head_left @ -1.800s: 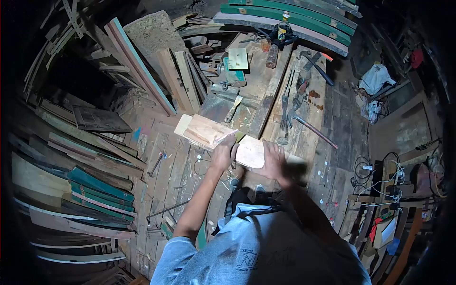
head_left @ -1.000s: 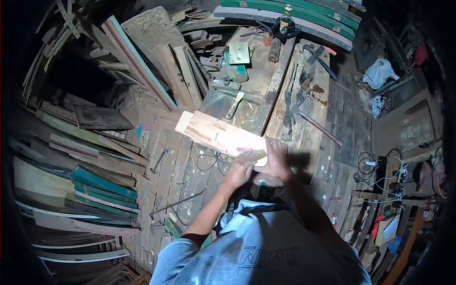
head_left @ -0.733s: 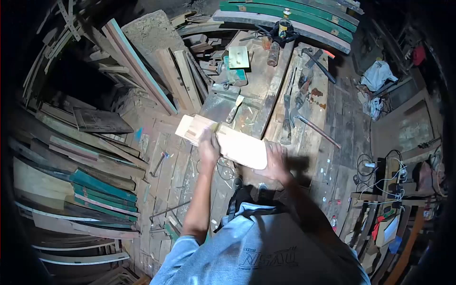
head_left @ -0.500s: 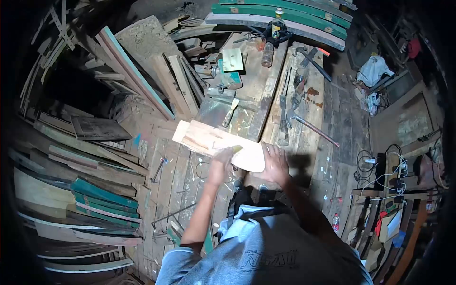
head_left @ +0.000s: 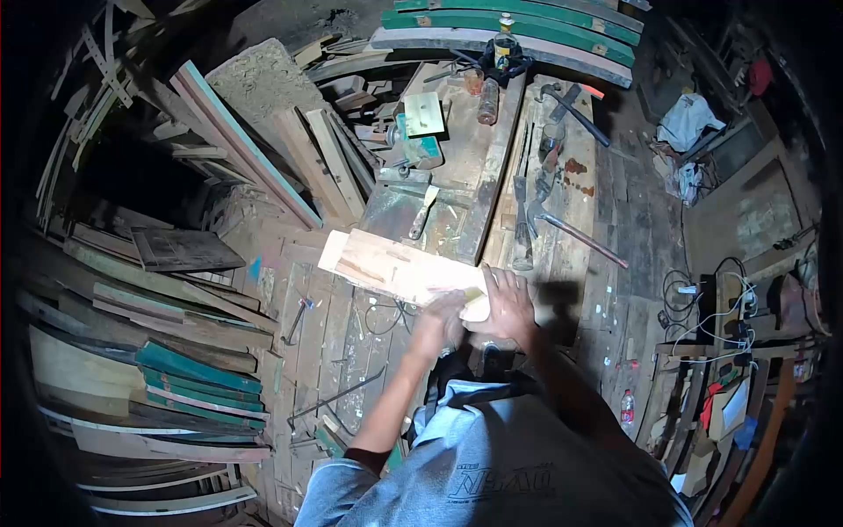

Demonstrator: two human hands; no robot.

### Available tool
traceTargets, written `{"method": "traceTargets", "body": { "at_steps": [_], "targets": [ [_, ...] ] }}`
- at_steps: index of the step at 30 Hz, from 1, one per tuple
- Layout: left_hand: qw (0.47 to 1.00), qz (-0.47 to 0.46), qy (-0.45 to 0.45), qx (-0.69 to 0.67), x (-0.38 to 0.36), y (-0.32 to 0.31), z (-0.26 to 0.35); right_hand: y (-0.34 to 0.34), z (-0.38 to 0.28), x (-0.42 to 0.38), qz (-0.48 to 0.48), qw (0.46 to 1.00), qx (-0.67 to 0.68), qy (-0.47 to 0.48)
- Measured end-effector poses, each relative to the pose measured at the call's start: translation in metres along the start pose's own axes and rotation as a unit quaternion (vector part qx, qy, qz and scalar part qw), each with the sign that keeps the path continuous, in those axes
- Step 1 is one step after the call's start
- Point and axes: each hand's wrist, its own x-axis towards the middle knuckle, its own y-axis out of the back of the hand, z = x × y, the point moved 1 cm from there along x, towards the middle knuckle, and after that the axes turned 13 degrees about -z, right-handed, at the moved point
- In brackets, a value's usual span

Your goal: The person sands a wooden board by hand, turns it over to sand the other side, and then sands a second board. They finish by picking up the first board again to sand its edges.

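A pale wooden board [head_left: 386, 262] lies slanted across the near edge of the workbench, its right end close to my body. My right hand [head_left: 509, 306] is closed around that right end, fingers on top. Pressed to the board's face beside it is my left hand [head_left: 439, 318], slightly smeared by motion. Under its fingers shows a small yellowish piece of sandpaper [head_left: 474, 295], mostly covered. A putty knife [head_left: 425, 212] lies on the bench just beyond the board. Right of it lie a chisel [head_left: 522, 224] and a long-handled hammer [head_left: 580, 239].
Another hammer [head_left: 580, 114], a glass [head_left: 551, 139] and a bottle [head_left: 503, 51] stand or lie farther back on the bench [head_left: 571, 202]. Timber planks [head_left: 246, 145] lean at left, with stacked curved boards [head_left: 176, 395] below. Cables [head_left: 724, 303] tangle at right.
My left hand has slid right along the board with the sandpaper, closer to my right hand. My right hand keeps its hold on the board's end.
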Motion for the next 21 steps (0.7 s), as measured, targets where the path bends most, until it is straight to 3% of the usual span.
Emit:
{"method": "traceTargets", "body": {
  "at_steps": [1,3,5,7,8,9,10,11,13,14,17,18,20,21],
  "targets": [
    [1.0,0.008,0.013,-0.014,0.003,0.014,-0.018,0.003,-0.003,-0.002,-0.003,1.0,0.006,-0.001],
    [0.976,0.181,0.078,-0.094,0.017,0.046,-0.064,-0.004,0.0,0.0,-0.004,1.0,-0.016,0.003],
    [0.972,0.163,0.143,0.087,0.019,0.104,-0.101,-0.003,0.002,0.0,-0.004,1.0,-0.014,0.008],
    [0.952,0.219,0.175,0.12,0.024,0.127,-0.109,0.001,-0.002,-0.001,-0.025,0.999,-0.019,-0.014],
    [0.944,0.192,0.258,0.069,0.018,0.114,-0.103,-0.005,0.0,-0.003,-0.024,1.0,-0.017,-0.012],
    [0.96,0.238,0.151,0.001,0.019,0.098,-0.078,-0.006,0.002,0.001,-0.017,1.0,-0.016,-0.007],
    [0.957,0.223,0.13,0.135,0.005,0.059,-0.084,0.002,0.0,0.002,-0.039,0.999,0.005,-0.009],
    [0.975,0.182,0.115,0.059,0.003,0.056,-0.03,0.007,-0.004,0.002,-0.041,0.999,0.002,-0.011],
    [0.993,0.096,0.063,0.021,-0.022,-0.001,-0.013,0.01,-0.007,0.0,-0.05,0.999,-0.005,-0.02],
    [0.997,0.048,0.049,0.037,-0.028,-0.008,0.007,0.004,-0.003,0.0,-0.017,1.0,-0.014,-0.005],
    [0.999,0.024,0.032,0.025,-0.023,0.016,-0.026,0.001,-0.004,0.0,-0.032,0.999,-0.02,-0.018],
    [0.993,0.082,0.085,0.026,-0.015,0.029,-0.045,0.003,-0.004,0.001,-0.043,0.998,-0.033,-0.021],
    [0.968,0.198,0.099,0.117,0.002,0.072,-0.085,0.002,-0.002,0.001,-0.033,0.999,-0.029,-0.014],
    [0.963,0.217,0.145,0.063,0.006,0.094,-0.097,-0.001,0.0,0.002,-0.028,0.999,-0.028,-0.009]
  ]
}}
